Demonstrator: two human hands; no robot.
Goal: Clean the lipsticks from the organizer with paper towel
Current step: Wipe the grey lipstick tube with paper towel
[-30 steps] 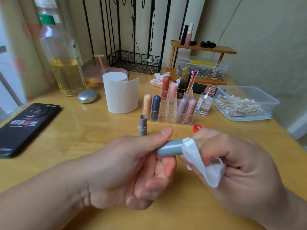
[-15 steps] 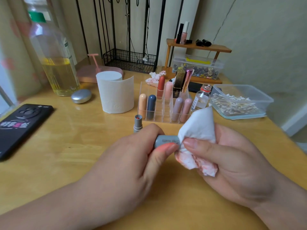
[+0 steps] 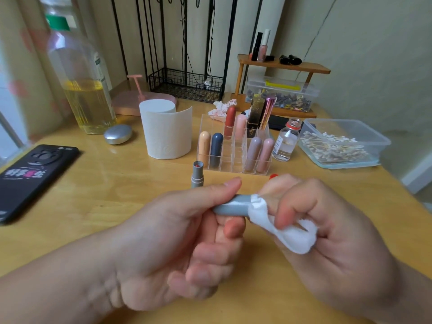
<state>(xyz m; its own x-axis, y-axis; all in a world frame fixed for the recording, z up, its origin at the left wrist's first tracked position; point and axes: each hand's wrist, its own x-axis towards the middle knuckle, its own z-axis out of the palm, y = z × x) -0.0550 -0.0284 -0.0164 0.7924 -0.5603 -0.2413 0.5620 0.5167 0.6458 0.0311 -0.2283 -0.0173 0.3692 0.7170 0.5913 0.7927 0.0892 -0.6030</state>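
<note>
- Pressure and twist do the work in this wiping step, I judge: the towel should wrap the cap snugly and turn around it, with a clean fold facing the plastic so smears lift rather than spread.
- The left hand [image 3: 187,242], at the centre of the frame, pinches the grey lipstick cap [image 3: 231,208] between the thumb above and curled fingers below, holding it level above the surface [image 3: 93,195].
- The right hand [image 3: 327,242], right of centre, is clamped round a wad of white paper towel [image 3: 292,237] and presses it over the cap's right end, which is hidden.
- A firm left pinch matters, since the smooth cap could spin under the rubbing.
- Just beyond the hands, the grey lipstick base [image 3: 197,175] stands upright and uncapped on the surface, with red showing at its top.
- Behind it, the clear organizer [image 3: 233,146] holds the other lipsticks upright, and a paper towel roll [image 3: 167,132] stands to its left.
</note>
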